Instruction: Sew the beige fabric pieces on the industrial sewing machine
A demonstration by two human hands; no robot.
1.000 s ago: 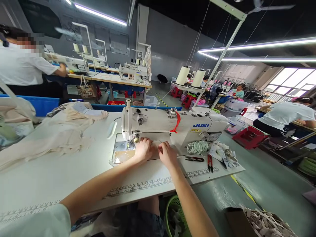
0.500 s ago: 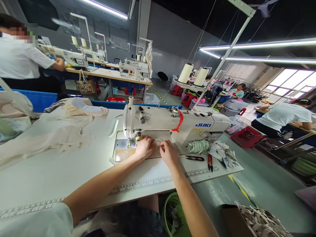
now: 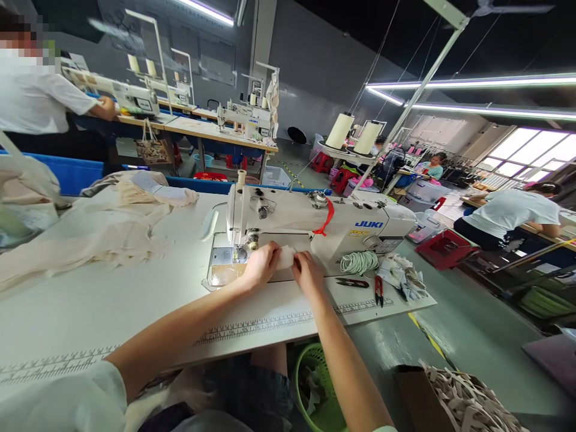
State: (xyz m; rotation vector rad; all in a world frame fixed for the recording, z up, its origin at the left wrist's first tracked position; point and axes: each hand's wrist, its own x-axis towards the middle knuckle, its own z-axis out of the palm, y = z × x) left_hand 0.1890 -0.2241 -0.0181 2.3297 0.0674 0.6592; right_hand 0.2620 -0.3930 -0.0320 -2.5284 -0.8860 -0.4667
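A small piece of pale cloth (image 3: 285,258) is stretched between my two hands, beneath the arm of a white sewing machine (image 3: 288,210). My left hand (image 3: 263,264) pinches its left end, just right of the needle and presser foot (image 3: 236,253). At the other end my right hand (image 3: 308,269) grips it with closed fingertips. Right of that hand lie a coil of pale green cord (image 3: 359,262) and two thread snips, a dark pair (image 3: 352,282) and a red-handled pair (image 3: 378,291).
Cream fabric (image 3: 90,234) is heaped on the table's left side. Cloth scraps (image 3: 402,275) lie at the right end. Below the edge stand a green basket (image 3: 315,384) and a box of fabric strips (image 3: 468,399). Co-workers sit at other tables.
Both hands have drawn slightly apart, and more of the pale cloth shows between them. My left hand has tilted and come a little away from the machine head. The view has shifted slightly.
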